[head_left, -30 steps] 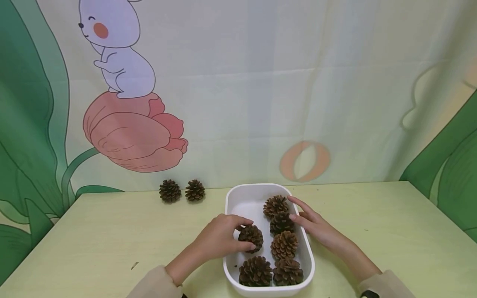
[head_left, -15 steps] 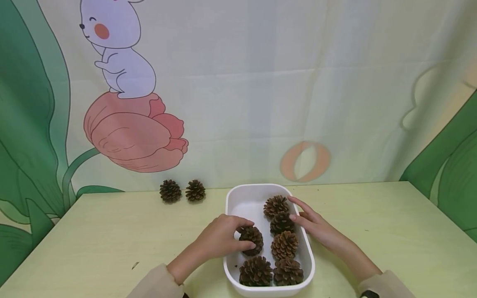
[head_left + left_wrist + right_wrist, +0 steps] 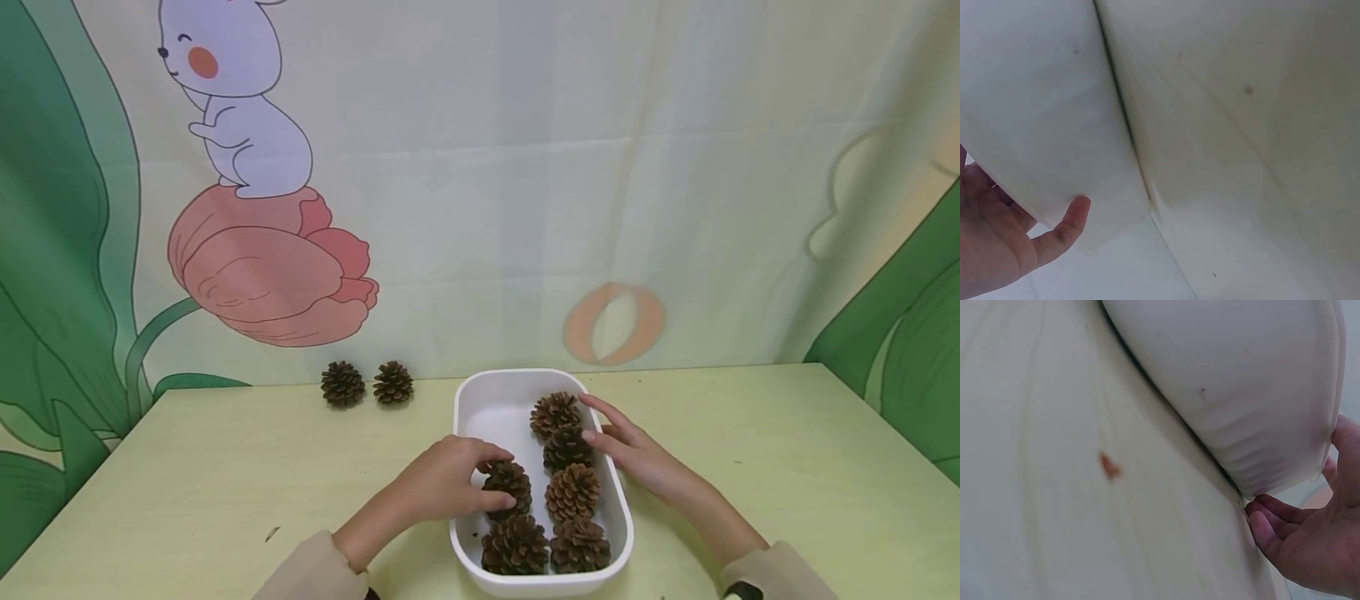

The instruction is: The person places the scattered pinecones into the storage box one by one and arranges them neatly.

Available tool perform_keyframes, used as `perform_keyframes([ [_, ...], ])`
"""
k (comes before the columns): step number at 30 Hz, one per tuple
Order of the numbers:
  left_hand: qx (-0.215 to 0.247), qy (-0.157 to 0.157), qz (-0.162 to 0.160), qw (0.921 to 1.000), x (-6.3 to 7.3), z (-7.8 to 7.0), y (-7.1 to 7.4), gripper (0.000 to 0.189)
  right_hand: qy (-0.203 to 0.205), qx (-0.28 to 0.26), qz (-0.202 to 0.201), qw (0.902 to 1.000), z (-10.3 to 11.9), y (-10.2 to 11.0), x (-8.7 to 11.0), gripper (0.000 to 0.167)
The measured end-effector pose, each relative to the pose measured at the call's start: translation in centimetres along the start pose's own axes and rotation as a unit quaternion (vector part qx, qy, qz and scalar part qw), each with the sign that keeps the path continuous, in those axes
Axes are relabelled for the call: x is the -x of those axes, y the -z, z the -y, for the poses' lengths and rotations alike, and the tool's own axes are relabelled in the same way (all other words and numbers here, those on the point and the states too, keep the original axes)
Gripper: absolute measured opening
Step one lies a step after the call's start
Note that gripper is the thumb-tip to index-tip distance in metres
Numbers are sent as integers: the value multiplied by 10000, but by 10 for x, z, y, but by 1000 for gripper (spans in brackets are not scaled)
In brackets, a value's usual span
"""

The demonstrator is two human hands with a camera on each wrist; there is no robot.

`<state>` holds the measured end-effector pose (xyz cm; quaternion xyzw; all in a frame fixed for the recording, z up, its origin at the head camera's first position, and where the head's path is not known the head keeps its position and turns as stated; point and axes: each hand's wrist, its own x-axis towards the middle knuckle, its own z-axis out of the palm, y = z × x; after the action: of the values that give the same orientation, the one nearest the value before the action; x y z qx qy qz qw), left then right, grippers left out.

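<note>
My left hand (image 3: pixel 442 479) reaches over the left rim of a white plastic tub (image 3: pixel 467 546) and holds a brown pinecone (image 3: pixel 512 483) between thumb and fingers, right behind a larger pinecone (image 3: pixel 514 546) in the near left corner. Several more pinecones (image 3: pixel 572 493) form a row along the tub's right wall. At that side my right hand (image 3: pixel 648 467) grips the tub, two fingers over the rim and others low outside. The right wrist view has those fingertips (image 3: pixel 1263 528) at the base of the tub's outer wall (image 3: pixel 1235 400). No pinecone shows in either wrist view.
Two dark pinecones (image 3: pixel 367 384) stand on the pale table (image 3: pixel 247 467) at its back edge, left of the tub. A printed curtain (image 3: pixel 450 208) hangs behind the table. Small dry scraps (image 3: pixel 272 533) lie on the tabletop.
My left hand has moved its pinecone slightly toward me, against the larger one in the near left corner. The right hand and the tub have stayed in place.
</note>
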<state>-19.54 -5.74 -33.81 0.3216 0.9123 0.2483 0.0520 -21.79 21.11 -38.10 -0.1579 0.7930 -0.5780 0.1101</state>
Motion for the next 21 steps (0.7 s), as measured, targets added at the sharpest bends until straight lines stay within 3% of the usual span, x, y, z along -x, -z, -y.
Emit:
perform_keyframes([
  [8, -153, 2, 24, 9999, -1, 0, -2, 49, -74, 217, -19, 9997, 4, 3, 1, 57],
  [21, 18, 37, -105, 9999, -1, -3, -3, 46, -148, 210, 429, 9987, 12, 10, 4, 58],
])
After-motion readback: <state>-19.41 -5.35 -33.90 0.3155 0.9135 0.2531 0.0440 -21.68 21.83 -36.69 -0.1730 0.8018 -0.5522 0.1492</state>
